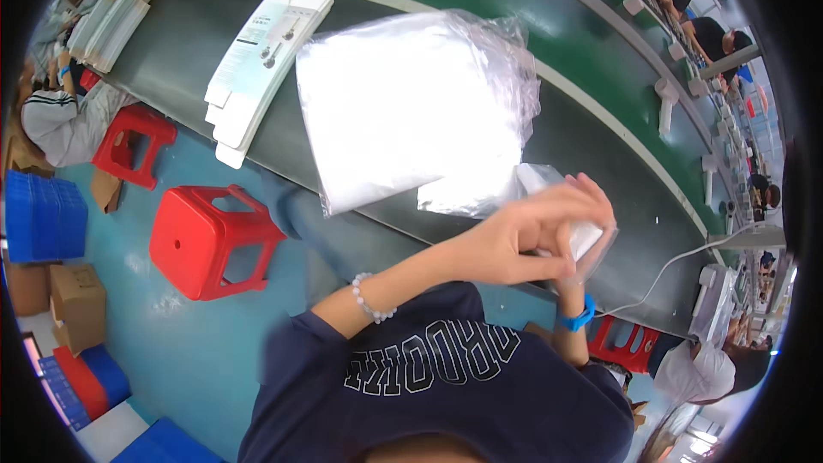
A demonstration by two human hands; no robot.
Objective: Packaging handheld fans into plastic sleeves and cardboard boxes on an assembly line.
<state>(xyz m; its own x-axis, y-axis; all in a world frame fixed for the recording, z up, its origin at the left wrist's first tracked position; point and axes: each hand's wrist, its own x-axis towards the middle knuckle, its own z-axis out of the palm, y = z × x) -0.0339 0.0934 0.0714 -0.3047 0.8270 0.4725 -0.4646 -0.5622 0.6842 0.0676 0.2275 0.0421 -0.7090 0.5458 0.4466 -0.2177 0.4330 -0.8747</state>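
Handling a small clear bag (605,250) with a white piece (586,240) showing in it, the person works near the front edge of the bench, as the head view shows. The right hand (603,206) holds the bag from its far side; the left hand (516,242) curves in front with bent fingers, and whether it pinches the film cannot be told. The white piece seems at least partly bagged, but closure at the mouth (hidden behind the fingers) cannot be made out. Judging from how things lie, this one is mid-handling, and supplies remain: a broad stack of shiny plastic sheeting (403,107) lies beside the hands, and flat printed cartons (270,64) rest beyond it to the left, unfolded. The dark bench top (591,141) borders a green strip (600,56), with white handheld devices (666,107) standing across it. On the blue-green floor (184,347) stand a red stool (201,244), another red seat (130,147), blue crates (47,216) and a cardboard box (77,304). A co-worker (56,124) sits at the far left.
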